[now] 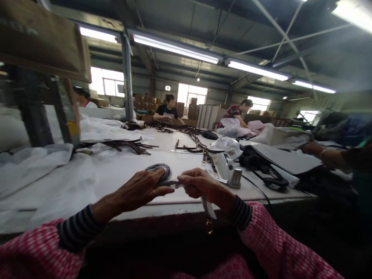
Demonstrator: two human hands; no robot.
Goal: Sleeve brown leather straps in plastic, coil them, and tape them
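Left hand (136,190): closed over the coiled dark strap (158,171), fingers curled down on it, wrist low, forearm reaching in from the lower left.
Right hand (200,185): closed in a pinch on a flat strap end (174,183) that runs toward the coil, knuckles up.
Hidden: the left hand covers part of the coil; the right fingers hide the pinched section.
Below the right hand: a white strip (209,207) and a small metal clasp (209,226) hang past the table edge, the clasp blurred.
Sleeves: pink-and-white knit with striped cuffs (240,212) on both arms.
Ahead of the hands: brown straps (128,145) lie in loose piles on the white-covered table (87,193).
Right of the right hand: a white-and-grey device (229,170), its kind hard to make out.
Far right: a co-worker's hand (315,148), well apart.
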